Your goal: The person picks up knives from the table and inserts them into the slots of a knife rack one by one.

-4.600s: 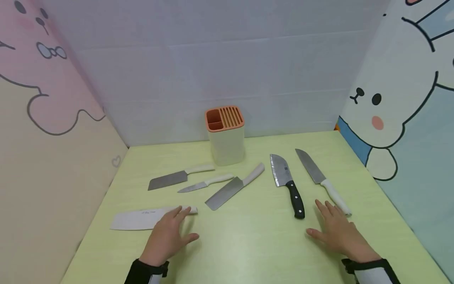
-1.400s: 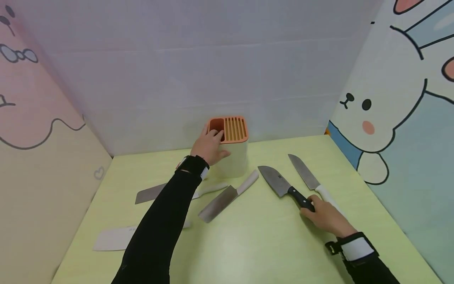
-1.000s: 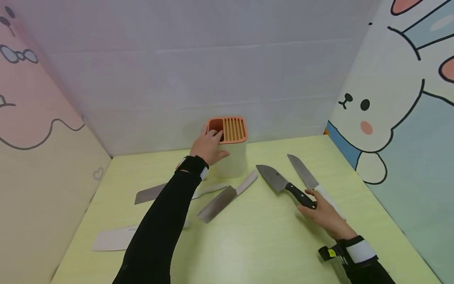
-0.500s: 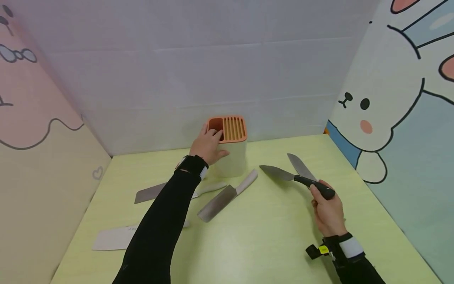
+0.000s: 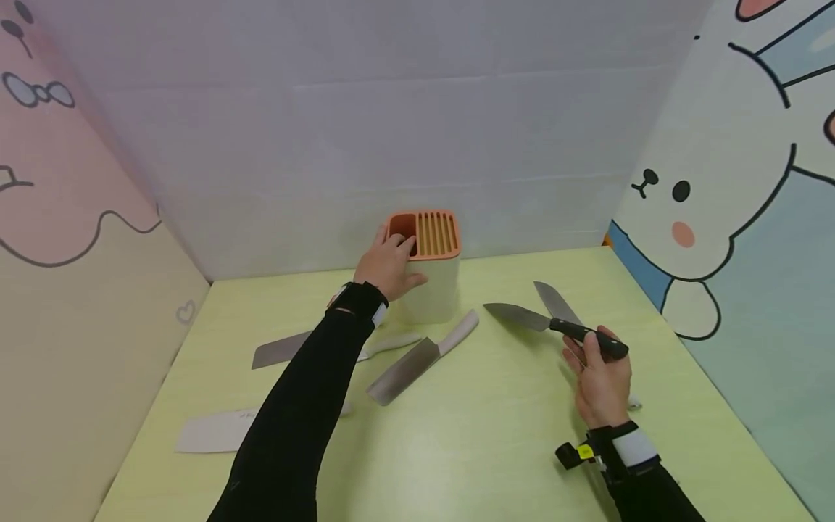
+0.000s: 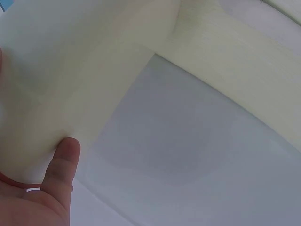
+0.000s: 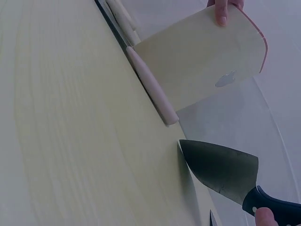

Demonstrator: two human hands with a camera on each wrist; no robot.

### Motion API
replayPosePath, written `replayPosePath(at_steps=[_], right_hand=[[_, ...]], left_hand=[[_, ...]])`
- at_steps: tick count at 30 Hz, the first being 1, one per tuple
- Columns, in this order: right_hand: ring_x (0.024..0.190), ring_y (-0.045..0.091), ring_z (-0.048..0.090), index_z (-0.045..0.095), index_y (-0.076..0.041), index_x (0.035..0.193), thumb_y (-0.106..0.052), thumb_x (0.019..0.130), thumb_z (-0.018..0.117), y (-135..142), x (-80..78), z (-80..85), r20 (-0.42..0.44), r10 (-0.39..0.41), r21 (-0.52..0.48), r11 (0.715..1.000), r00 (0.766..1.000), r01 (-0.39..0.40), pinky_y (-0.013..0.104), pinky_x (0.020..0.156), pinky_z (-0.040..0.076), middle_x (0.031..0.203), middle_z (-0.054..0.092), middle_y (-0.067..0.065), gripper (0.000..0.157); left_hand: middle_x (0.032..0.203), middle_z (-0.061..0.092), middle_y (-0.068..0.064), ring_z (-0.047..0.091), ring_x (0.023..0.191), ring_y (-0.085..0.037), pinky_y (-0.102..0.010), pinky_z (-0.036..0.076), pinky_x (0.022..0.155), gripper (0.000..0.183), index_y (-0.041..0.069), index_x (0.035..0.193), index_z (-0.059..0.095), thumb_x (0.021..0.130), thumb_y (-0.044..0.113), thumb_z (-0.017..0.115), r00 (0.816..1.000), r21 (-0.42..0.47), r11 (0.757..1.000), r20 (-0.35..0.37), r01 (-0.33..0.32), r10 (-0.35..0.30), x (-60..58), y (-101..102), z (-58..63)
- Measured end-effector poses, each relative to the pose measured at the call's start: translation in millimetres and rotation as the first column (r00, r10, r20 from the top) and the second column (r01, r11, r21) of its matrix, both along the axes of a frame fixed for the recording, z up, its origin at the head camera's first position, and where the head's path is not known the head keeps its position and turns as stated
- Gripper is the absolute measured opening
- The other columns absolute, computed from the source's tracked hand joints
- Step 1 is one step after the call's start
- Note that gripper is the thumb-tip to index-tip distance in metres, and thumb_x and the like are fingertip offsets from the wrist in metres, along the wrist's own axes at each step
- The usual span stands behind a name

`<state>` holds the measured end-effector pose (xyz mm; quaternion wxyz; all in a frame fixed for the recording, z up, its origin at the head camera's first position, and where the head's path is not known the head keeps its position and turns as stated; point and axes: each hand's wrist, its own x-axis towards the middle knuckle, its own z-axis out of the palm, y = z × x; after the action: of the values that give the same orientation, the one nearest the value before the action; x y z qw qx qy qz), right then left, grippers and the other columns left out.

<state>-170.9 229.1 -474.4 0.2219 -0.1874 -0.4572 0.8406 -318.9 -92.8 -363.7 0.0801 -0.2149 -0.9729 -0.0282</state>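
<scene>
A cream knife block (image 5: 433,293) with an orange slotted top stands at the back of the table. My left hand (image 5: 385,268) holds its left rim, fingers reaching into the open compartment and thumb on the outer wall; that thumb presses the block (image 6: 70,108) in the left wrist view. In my right hand (image 5: 601,380) is a black-handled kitchen knife (image 5: 518,315), gripped by the handle and lifted, its tip pointing left toward the block. The right wrist view shows the blade (image 7: 221,167) close over the table. Beneath the held knife lies a white-handled knife (image 5: 554,301), partly hidden.
A cleaver (image 5: 404,370) with a pale handle lies in front of the block. Left of it are a small white-handled knife (image 5: 394,344), another cleaver (image 5: 280,351) and a broad white-bladed knife (image 5: 215,433), partly covered by my left sleeve. Walls border the yellow-green table (image 5: 457,449).
My left hand went from above the broad white knife to the block's rim and stays there. My right hand took the black-handled knife off the table, raising its handle and turning the blade.
</scene>
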Motion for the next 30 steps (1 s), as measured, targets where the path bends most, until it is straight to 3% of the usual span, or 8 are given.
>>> replayPosePath(at_steps=[8,18,25,30], right_hand=[[0.09,0.027,0.066,0.039,-0.003,0.125,-0.004,0.078,0.067,0,-2.8,2.4,-0.024,-0.032,-0.023,0.999,0.999,0.032,0.03,0.076,0.051,0.118,0.047,0.019,0.055],[0.087,0.025,0.067,0.041,-0.001,0.123,-0.005,0.079,0.066,-1,0.2,7.0,-0.069,-0.049,0.094,0.994,0.996,0.055,0.028,0.076,0.051,0.116,0.046,0.02,0.051],[0.086,0.021,0.067,0.042,-0.001,0.125,-0.009,0.079,0.067,6,0.5,37.4,-0.12,-0.033,0.226,0.972,0.992,0.059,0.024,0.074,0.051,0.114,0.05,0.017,0.052],[0.085,0.024,0.067,0.043,0.002,0.124,-0.005,0.078,0.067,10,-3.1,69.8,-0.223,-0.027,0.209,0.975,0.975,0.074,0.027,0.074,0.05,0.113,0.052,0.019,0.052]], left_hand=[[0.135,0.047,-0.016,0.019,0.138,-0.034,-0.038,0.027,0.108,0.081,0.007,0.14,0.04,0.079,0.056,0.06,1.0,0.001,1.0,-0.017,0.017,-0.017,0.2,0,-0.8],[0.135,0.047,-0.016,0.017,0.138,-0.034,-0.039,0.029,0.107,0.081,0.008,0.141,0.039,0.079,0.056,0.059,1.0,-0.002,1.0,-0.009,0.013,-0.013,0.8,-2,-2.5],[0.134,0.048,-0.016,0.019,0.137,-0.035,-0.039,0.031,0.106,0.08,0.009,0.14,0.04,0.078,0.056,0.06,1.0,0.008,1.0,-0.027,0.012,-0.012,-0.2,-3,-5.9],[0.136,0.046,-0.015,0.017,0.138,-0.036,-0.039,0.036,0.103,0.081,0.011,0.141,0.039,0.078,0.057,0.059,1.0,0.007,1.0,-0.023,0.007,-0.007,-0.6,-4,-7.6]])
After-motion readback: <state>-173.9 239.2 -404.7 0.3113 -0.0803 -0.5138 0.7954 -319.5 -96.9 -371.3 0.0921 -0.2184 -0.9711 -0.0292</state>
